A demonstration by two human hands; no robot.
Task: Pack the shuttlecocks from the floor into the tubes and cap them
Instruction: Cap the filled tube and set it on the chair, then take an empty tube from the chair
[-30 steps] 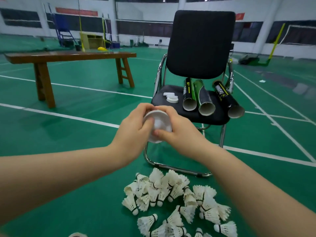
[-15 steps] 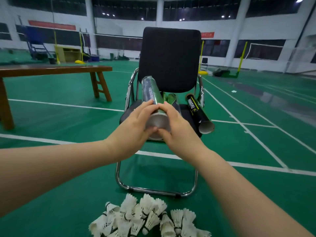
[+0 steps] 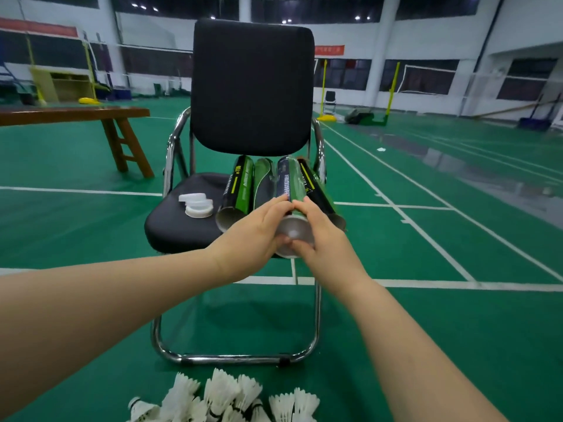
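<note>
I saw left hand [image 3: 253, 239] and right hand [image 3: 324, 242] together, both gripping capped end of tube [image 3: 292, 184]; tube angled over chair seat [image 3: 170, 222] among open tubes [image 3: 236, 193]; shuttlecocks [image 3: 225, 394] heaped on floor [image 3: 76, 233] below.

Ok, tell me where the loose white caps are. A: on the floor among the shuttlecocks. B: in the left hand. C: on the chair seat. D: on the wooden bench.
C: the white caps lie stacked on the chair seat, left of the tubes.
</note>
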